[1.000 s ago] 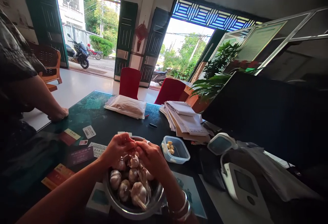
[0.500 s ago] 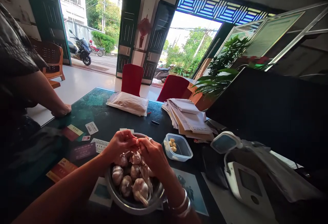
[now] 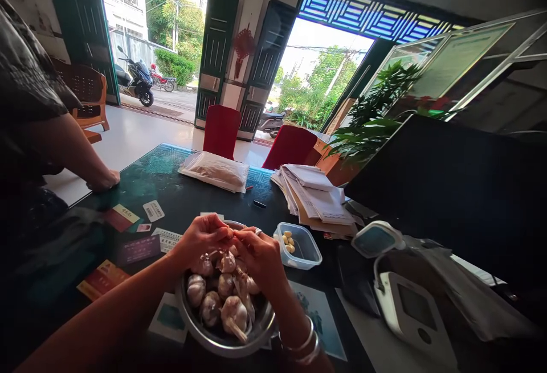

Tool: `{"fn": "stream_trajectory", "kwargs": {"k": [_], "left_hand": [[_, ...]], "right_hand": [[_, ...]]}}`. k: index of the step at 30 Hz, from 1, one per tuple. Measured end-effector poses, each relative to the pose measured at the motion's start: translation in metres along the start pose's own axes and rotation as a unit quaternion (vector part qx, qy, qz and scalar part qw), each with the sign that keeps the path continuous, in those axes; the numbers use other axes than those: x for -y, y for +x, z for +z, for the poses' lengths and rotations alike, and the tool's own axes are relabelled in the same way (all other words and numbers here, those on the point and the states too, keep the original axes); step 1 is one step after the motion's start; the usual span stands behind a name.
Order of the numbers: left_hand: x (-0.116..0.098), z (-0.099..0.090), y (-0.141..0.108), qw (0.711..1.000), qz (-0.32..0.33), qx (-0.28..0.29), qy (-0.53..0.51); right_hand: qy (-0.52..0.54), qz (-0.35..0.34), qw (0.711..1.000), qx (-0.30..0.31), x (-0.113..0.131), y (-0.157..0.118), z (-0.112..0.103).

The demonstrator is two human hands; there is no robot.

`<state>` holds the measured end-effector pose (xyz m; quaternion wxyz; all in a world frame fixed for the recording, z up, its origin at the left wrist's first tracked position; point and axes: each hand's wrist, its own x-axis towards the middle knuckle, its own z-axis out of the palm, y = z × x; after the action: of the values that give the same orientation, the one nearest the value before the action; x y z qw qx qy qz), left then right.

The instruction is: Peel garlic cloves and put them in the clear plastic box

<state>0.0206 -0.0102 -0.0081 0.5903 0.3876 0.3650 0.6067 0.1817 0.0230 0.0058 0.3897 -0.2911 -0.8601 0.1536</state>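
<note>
Garlic bulbs [image 3: 234,311]: whitish, papery-skinned, some purplish, heaped at mixed tilts; one's dry stalk pointed toward the near rim.
Metal bowl [image 3: 231,351]: round, silvery, upright on the dark table [image 3: 145,182], holding the bulbs.
Cloves [image 3: 289,242]: pale yellow, peeled, clustered at the container's left side.
Plastic container [image 3: 308,252]: translucent bluish, lidless, upright, just beyond the bowl's right side.

The person's forearms [image 3: 123,299] are bare, as is the left hand [image 3: 205,237]. The right hand [image 3: 261,256] wears 1 silver-coloured ring [image 3: 258,232]; 2 shiny, rounded silver-coloured bangles [image 3: 311,339] circle the wrist.
</note>
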Motion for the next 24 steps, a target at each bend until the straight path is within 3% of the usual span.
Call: {"fn": "stream_trajectory", "kwargs": {"k": [14, 24], "left_hand": [[0.001, 0.0013, -0.0006, 0.998, 0.019, 0.035, 0.046], [0.001, 0.0033, -0.0001, 0.996, 0.013, 0.053, 0.069]], "right_hand": [[-0.11, -0.042, 0.993, -0.004, -0.0027, -0.0045, 0.0048], [-0.097, -0.002, 0.995, -0.017, -0.0047, -0.0001, 0.0013]]}}
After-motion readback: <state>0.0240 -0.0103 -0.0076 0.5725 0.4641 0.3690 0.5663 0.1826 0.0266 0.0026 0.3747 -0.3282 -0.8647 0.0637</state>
